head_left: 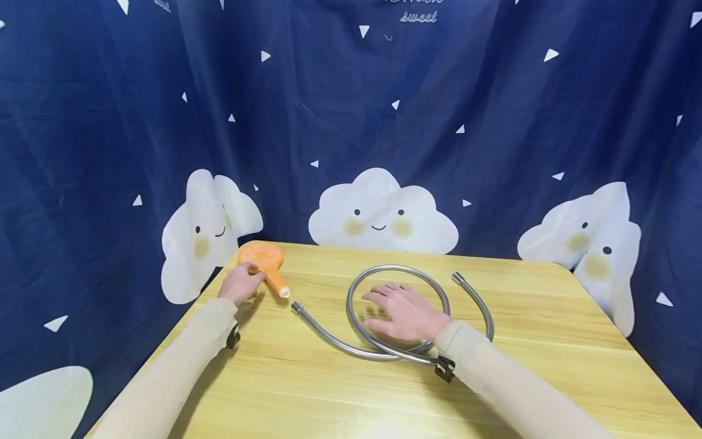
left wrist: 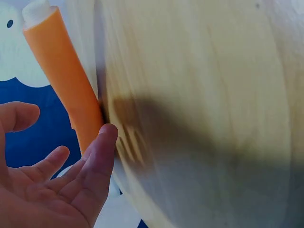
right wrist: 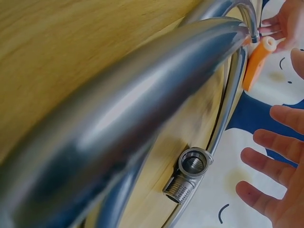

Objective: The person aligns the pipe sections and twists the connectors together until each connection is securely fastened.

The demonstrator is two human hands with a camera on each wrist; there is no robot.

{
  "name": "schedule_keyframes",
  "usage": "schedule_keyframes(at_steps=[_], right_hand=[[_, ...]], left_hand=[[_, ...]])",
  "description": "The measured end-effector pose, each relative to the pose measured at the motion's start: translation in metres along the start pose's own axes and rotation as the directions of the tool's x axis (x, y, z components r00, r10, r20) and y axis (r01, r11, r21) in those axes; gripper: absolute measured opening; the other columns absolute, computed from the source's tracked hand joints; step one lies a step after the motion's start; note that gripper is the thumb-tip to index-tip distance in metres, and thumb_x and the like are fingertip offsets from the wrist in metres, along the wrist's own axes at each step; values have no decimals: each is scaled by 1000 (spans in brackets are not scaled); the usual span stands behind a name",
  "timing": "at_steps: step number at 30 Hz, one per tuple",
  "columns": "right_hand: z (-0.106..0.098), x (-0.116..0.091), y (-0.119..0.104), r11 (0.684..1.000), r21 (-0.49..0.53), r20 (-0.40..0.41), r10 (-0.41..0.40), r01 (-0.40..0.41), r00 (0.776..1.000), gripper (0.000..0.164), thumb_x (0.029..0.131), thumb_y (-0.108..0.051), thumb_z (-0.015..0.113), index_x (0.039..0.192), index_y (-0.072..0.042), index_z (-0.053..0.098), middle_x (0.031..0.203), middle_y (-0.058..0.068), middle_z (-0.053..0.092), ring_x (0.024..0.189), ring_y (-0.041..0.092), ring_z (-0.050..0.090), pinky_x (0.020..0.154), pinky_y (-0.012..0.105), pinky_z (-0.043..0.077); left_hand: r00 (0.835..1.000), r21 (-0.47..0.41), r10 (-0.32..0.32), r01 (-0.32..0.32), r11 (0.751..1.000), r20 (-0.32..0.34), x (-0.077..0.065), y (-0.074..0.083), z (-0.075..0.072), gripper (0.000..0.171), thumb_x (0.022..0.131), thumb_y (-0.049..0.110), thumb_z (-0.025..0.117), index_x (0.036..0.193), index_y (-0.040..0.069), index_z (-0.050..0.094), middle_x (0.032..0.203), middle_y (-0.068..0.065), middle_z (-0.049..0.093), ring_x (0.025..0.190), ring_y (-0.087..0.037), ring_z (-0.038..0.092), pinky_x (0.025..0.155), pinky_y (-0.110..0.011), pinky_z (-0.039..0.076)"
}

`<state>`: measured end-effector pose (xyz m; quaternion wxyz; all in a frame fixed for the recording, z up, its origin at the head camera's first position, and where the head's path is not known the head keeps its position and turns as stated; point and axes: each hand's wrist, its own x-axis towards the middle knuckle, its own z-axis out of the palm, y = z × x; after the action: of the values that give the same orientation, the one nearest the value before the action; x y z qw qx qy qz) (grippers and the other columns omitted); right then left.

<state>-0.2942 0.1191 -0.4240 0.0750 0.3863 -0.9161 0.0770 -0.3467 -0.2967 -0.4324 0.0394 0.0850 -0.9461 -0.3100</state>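
An orange shower head [head_left: 263, 255] lies at the table's far left, its dotted face up and the white tip of its handle [left wrist: 59, 66] pointing to the right and front. My left hand [head_left: 241, 284] is right beside the neck, thumb and fingers spread apart. A grey metal shower hose [head_left: 351, 349] lies looped in the middle. Over the loop hovers my right hand [head_left: 407, 312], palm down with fingers spread, holding nothing. Beneath it, the right wrist view shows a metal threaded fitting [right wrist: 179, 187] inside the loop; in the head view the hand hides it.
One hose end [head_left: 297, 307] lies near the shower head's handle, the other [head_left: 458, 278] at the back right. The wooden table [head_left: 548, 341] meets a dark blue curtain [head_left: 340, 91] with clouds and triangles. Both wrists wear dark straps.
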Motion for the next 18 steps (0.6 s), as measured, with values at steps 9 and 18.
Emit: schedule_keyframes(at_steps=[9, 18], right_hand=[[2, 3, -2, 999, -19, -30, -27, 27, 999, 62, 95, -60, 58, 142, -20, 57, 143, 6, 58, 132, 28, 52, 109, 55, 41], [3, 8, -5, 998, -35, -39, -49, 47, 998, 63, 94, -62, 56, 142, -20, 57, 143, 4, 58, 132, 27, 53, 108, 54, 42]], left_hand=[[998, -139, -48, 53, 989, 42, 0, 1, 9, 52, 98, 33, 56, 138, 1, 51, 97, -19, 70, 62, -17, 68, 64, -30, 55], [986, -387, -137, 162, 908, 93, 15, -1, 18, 60, 96, 23, 57, 146, -5, 38, 77, -12, 71, 57, -15, 68, 57, -30, 60]])
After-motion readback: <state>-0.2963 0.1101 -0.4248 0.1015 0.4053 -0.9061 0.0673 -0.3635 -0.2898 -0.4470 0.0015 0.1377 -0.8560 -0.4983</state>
